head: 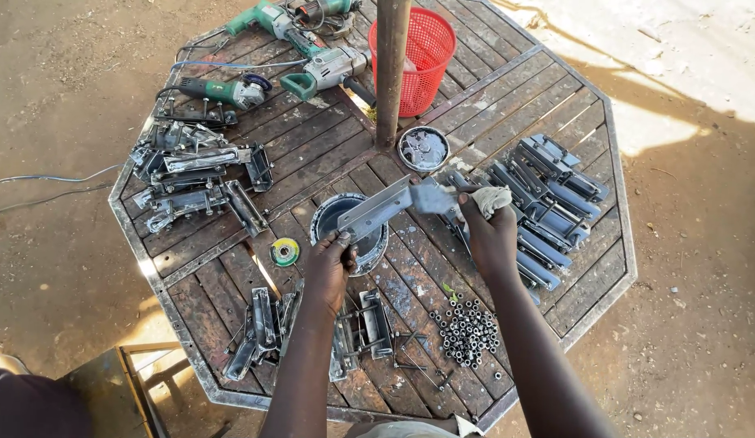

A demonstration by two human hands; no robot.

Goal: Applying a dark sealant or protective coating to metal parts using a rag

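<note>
1. My left hand (329,264) has its grip closed on the lower end of a flat metal bracket (385,207), fingers wrapped round the edge.
2. My right hand (487,231) has its grip shut on a wad of rag (492,197), pressed against the bracket's upper end.
3. The bracket hangs tilted above a round tin (349,231), which sits on the counter (507,97) just below my left hand.
4. To my right lies a row of painted blue-grey brackets (548,203), stacked side by side. I judge these are the treated ones.
5. To my left a heap of bare steel brackets (191,174) looks untreated, and a few more pieces (264,328) lie near my left forearm. So I reckon a good share is done and a good share is left.
6. A pile of small nuts (466,328) sits near my right forearm; a yellow-green tape roll (285,251) lies left of the tin.
7. A second small tin (423,148) stands at the foot of the pole (391,65), with a red basket (422,53) behind it.
8. Green power tools (272,57) lie at the far edge, cables trailing off.
9. The counter is an octagonal frame with worn, paint-spattered wooden slats. It stands outdoors on bare sandy ground (61,81), in low sun and long shadows.
</note>
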